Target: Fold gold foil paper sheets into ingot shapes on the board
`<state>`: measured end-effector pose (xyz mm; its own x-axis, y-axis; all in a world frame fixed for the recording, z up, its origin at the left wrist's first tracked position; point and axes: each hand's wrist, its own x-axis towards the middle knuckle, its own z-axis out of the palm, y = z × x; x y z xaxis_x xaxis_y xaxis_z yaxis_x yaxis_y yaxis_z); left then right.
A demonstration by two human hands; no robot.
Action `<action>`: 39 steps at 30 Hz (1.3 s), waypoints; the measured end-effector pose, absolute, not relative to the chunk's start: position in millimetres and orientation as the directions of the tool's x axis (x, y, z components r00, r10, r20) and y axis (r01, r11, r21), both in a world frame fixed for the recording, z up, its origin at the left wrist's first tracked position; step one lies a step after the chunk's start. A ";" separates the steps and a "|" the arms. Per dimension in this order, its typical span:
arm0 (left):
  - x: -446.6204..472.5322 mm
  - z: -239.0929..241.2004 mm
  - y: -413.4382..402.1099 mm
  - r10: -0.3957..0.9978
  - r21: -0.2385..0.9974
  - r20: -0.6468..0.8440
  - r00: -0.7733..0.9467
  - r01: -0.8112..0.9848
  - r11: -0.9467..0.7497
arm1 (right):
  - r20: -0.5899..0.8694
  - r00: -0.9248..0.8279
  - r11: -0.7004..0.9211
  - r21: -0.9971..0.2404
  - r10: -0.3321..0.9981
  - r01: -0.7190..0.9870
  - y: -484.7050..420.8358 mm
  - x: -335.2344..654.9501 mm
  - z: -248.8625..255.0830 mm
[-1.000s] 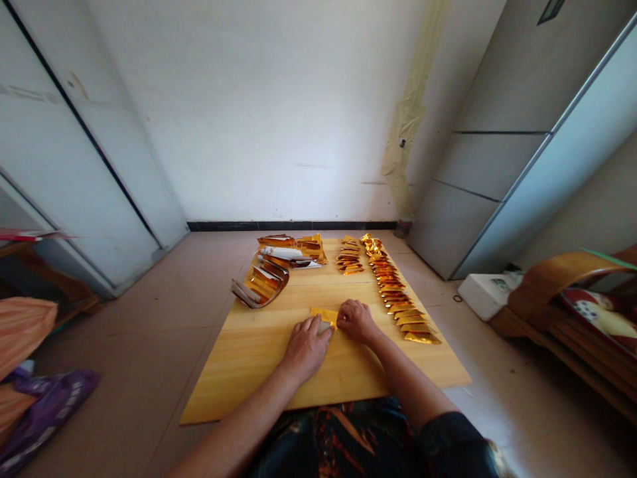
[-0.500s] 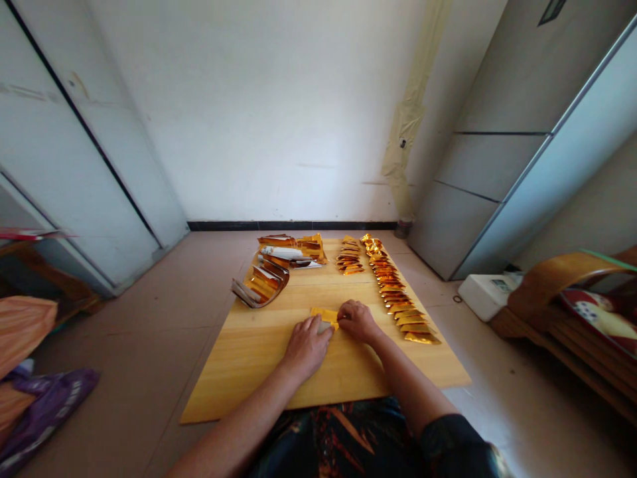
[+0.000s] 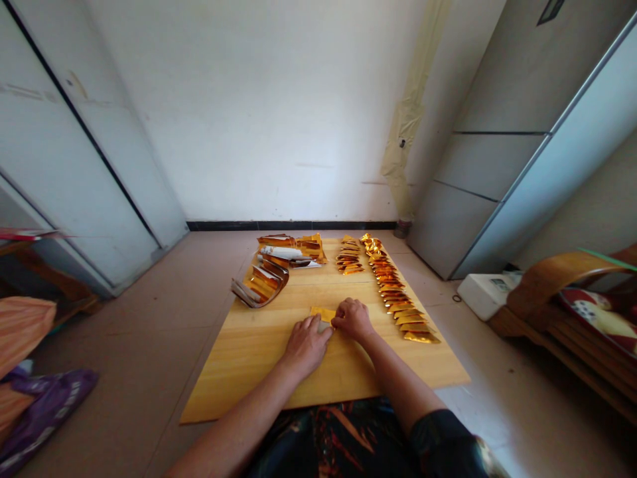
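Observation:
A small sheet of gold foil paper [image 3: 322,312] lies on the wooden board, partly folded, with a pale grey patch showing between my hands. My left hand [image 3: 306,344] grips its left and near side, fingers bent over it and thumb at the near edge. At the sheet's right edge, my right hand [image 3: 354,320] pinches the paper, its fingertips partly hidden. To the right runs a long row of folded gold paper pieces [image 3: 392,287], overlapping one another. A shorter row of folded gold pieces [image 3: 349,255] stands beside it at the back.
Curved stacks of gold and brown sheets [image 3: 263,282] lie on the board's [image 3: 239,372] back left, near a white roll-like item [image 3: 281,253]. Beyond are a white wall [image 3: 259,119], a grey refrigerator [image 3: 478,166] and a wooden seat [image 3: 547,312]. A purple bag [image 3: 50,405] is at left.
My right hand has shifted slightly left, closer to my left hand, along the gold paper's right edge. My left hand stays almost in place.

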<state>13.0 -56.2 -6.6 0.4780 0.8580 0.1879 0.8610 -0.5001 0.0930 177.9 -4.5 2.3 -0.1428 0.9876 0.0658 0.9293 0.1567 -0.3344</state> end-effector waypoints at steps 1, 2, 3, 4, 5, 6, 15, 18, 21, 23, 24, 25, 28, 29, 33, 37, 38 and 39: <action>13.2 -6.7 -56.3 0.857 0.087 0.193 0.478 0.861 -0.501 | 0.066 -0.139 0.153 -0.331 0.988 0.931 -4.2 177.5 2.5; 13.3 -6.9 -56.4 0.856 0.081 0.197 0.479 0.862 -0.501 | 0.064 -0.138 0.151 -0.329 0.988 0.932 -3.9 177.2 2.7; 13.3 -7.1 -56.5 0.855 0.078 0.200 0.479 0.862 -0.501 | 0.062 -0.137 0.149 -0.326 0.989 0.933 -3.7 176.8 2.8; 13.2 -7.5 -56.6 0.854 0.077 0.204 0.480 0.861 -0.502 | 0.058 -0.136 0.148 -0.323 0.989 0.935 -3.4 176.5 2.9; 13.0 -7.8 -56.6 0.853 0.079 0.208 0.479 0.861 -0.503 | 0.054 -0.136 0.146 -0.320 0.989 0.936 -3.1 176.2 2.9; 12.6 -8.1 -56.5 0.851 0.082 0.213 0.480 0.859 -0.505 | 0.051 -0.135 0.144 -0.318 0.990 0.937 -3.0 176.0 3.0; 2.5 -10.1 -53.3 0.799 0.111 0.228 0.556 0.801 -0.589 | 0.050 -0.125 0.134 -0.324 0.991 0.937 -4.5 175.4 6.2; -1.6 -9.5 -52.6 0.780 0.097 0.222 0.585 0.782 -0.615 | 0.045 -0.130 0.137 -0.319 0.991 0.938 -4.4 175.2 6.8; -4.7 -7.6 -52.7 0.768 0.094 0.214 0.604 0.770 -0.632 | 0.042 -0.134 0.141 -0.313 0.990 0.939 -3.9 175.2 7.6; -5.4 -6.3 -52.8 0.767 0.105 0.211 0.606 0.766 -0.634 | 0.038 -0.140 0.145 -0.313 0.989 0.939 -4.2 176.1 8.9; -5.4 -5.8 -52.9 0.769 0.110 0.208 0.604 0.767 -0.632 | 0.034 -0.147 0.150 -0.316 0.989 0.937 -4.7 177.0 9.7; -5.1 -5.3 -52.9 0.772 0.113 0.201 0.602 0.769 -0.629 | 0.030 -0.159 0.160 -0.322 0.987 0.933 -5.4 178.1 10.6; -3.6 -4.1 -52.9 0.784 0.118 0.183 0.594 0.778 -0.617 | 0.029 -0.212 0.209 -0.338 0.977 0.918 -8.5 182.0 12.0; -3.2 -3.8 -52.8 0.786 0.122 0.181 0.591 0.780 -0.614 | 0.035 -0.226 0.224 -0.340 0.974 0.913 -9.4 183.2 11.9; -3.7 -2.0 -52.1 0.793 0.142 0.176 0.583 0.782 -0.606 | 0.054 -0.241 0.244 -0.352 0.969 0.904 -10.2 187.5 9.3; -6.5 0.2 -46.9 0.798 0.169 0.160 0.580 0.781 -0.601 | 0.043 -0.262 0.259 -0.361 0.964 0.896 -9.8 190.8 9.1; -6.6 0.5 -44.6 0.803 0.184 0.162 0.573 0.782 -0.595 | 0.044 -0.265 0.263 -0.357 0.963 0.896 -10.5 191.0 9.7; -6.1 0.7 -42.0 0.811 0.202 0.166 0.561 0.785 -0.585 | 0.046 -0.267 0.266 -0.352 0.963 0.897 -11.6 190.8 10.6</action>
